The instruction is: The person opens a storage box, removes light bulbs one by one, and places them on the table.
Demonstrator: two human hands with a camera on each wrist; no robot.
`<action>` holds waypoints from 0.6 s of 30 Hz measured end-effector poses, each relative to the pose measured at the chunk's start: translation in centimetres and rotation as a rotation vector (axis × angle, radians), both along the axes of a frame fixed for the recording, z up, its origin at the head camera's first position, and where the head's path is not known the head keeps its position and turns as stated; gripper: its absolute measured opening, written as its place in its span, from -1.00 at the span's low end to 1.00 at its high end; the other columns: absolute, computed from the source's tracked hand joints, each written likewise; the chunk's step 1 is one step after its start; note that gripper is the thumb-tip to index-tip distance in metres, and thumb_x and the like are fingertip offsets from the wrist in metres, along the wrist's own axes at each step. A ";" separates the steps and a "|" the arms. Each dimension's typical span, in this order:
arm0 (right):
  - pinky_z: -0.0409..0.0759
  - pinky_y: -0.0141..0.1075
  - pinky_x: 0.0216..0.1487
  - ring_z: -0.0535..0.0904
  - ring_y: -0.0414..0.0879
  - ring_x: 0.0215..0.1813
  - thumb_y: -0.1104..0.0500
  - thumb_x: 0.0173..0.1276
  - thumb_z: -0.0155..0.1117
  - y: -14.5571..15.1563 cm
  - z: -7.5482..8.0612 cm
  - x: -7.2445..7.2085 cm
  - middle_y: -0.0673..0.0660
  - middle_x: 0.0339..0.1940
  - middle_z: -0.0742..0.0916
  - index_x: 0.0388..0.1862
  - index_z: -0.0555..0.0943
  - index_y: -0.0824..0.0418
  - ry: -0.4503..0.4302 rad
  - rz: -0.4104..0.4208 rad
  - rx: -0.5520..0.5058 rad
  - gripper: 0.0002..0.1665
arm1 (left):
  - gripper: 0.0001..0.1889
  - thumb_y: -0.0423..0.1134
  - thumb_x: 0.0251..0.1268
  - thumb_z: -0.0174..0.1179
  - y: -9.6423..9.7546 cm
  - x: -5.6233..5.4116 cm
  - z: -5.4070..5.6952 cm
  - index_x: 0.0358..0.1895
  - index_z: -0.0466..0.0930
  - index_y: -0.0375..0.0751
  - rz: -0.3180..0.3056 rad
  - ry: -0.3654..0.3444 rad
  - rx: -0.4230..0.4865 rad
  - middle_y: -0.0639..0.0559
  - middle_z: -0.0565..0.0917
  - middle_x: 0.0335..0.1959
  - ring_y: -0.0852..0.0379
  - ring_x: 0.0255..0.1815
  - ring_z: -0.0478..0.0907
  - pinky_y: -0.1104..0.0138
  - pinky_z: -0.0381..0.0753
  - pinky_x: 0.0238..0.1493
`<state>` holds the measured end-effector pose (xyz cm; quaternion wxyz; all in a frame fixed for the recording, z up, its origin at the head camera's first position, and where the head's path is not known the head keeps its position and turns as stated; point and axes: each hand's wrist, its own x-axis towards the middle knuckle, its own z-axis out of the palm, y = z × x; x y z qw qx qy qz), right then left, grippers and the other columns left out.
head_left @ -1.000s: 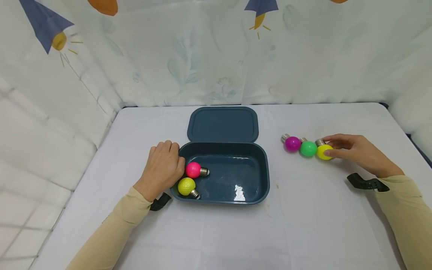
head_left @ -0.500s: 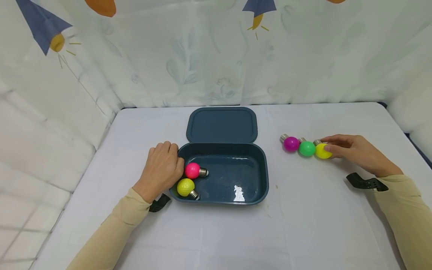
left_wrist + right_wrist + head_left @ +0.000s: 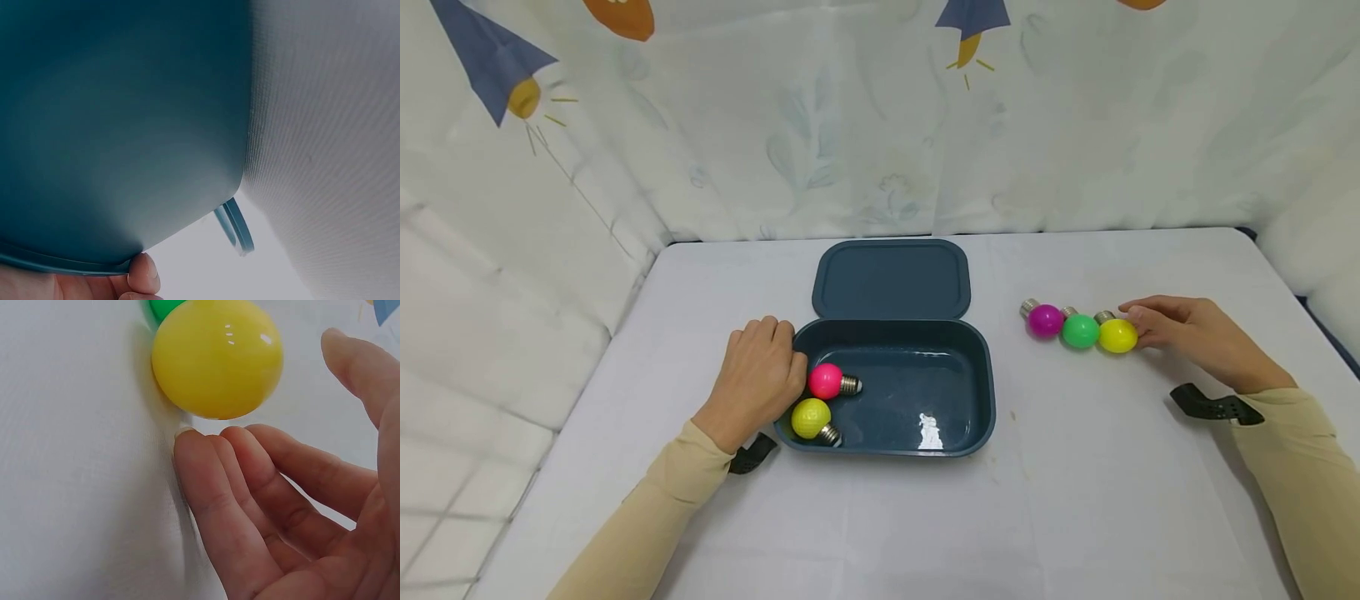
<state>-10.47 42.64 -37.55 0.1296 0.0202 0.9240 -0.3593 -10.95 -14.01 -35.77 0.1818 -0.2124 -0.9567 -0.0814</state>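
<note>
My left hand (image 3: 757, 379) grips the left rim of a dark blue plastic box (image 3: 917, 387); the left wrist view shows fingertips (image 3: 145, 275) curled at its rim. Inside the box, against its left end, lie a pink light bulb (image 3: 826, 381) and a yellow-green light bulb (image 3: 810, 418). To the right on the table, a purple bulb (image 3: 1044, 321), a green bulb (image 3: 1080, 332) and a yellow bulb (image 3: 1117, 336) lie in a row, touching. Beside the yellow bulb is my right hand (image 3: 1187, 333), its thumb raised off the bulb and its fingers relaxed and parted, holding nothing.
The box's flat lid (image 3: 891, 279) lies just behind the box. A white cloth covers the table (image 3: 1075, 500), and a patterned curtain (image 3: 880, 125) hangs along its back edge.
My right thumb has lifted off the yellow bulb, and the hand has drawn slightly away to the right. The bulbs stay in their row; my left hand keeps its grip.
</note>
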 end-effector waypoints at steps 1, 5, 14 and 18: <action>0.51 -0.69 -0.08 0.69 -0.47 -0.07 -0.30 0.57 0.04 0.0 0.0 0.0 -0.53 -0.01 0.62 0.48 0.45 0.12 0.004 -0.004 -0.008 -0.27 | -0.83 -0.37 0.19 -0.08 0.0 0.0 0.0 -0.56 0.25 -0.23 -0.001 0.002 0.001 -0.07 0.25 -0.59 0.01 -0.56 0.16 0.23 0.05 -0.40; 0.48 -0.72 -0.09 0.70 -0.45 -0.09 -0.29 0.57 0.05 0.0 0.2 -0.2 -0.60 -0.08 0.60 0.49 0.43 0.16 0.005 -0.015 -0.020 -0.25 | -0.82 -0.37 0.20 -0.08 0.0 0.0 -0.1 -0.56 0.25 -0.23 0.001 0.006 -0.001 -0.07 0.24 -0.59 0.01 -0.56 0.16 0.23 0.05 -0.41; 0.45 -0.71 -0.11 0.73 -0.43 -0.10 -0.33 0.51 0.09 0.5 0.8 -0.1 -0.46 -0.03 0.67 0.46 0.46 0.04 0.063 -0.078 -0.020 -0.28 | -0.82 -0.35 0.23 -0.07 0.7 -0.2 -0.1 -0.54 0.26 -0.24 0.006 0.000 -0.017 -0.07 0.25 -0.58 0.01 -0.56 0.17 0.23 0.05 -0.41; 0.44 -0.60 -0.14 0.73 -0.41 -0.12 -0.34 0.49 0.13 0.8 1.4 0.5 -0.38 -0.06 0.73 0.42 0.49 0.00 0.113 -0.144 -0.024 -0.30 | -0.82 -0.34 0.23 -0.07 1.3 -0.5 -0.1 -0.54 0.27 -0.24 -0.002 -0.010 -0.020 -0.07 0.26 -0.58 0.00 -0.54 0.19 0.23 0.05 -0.40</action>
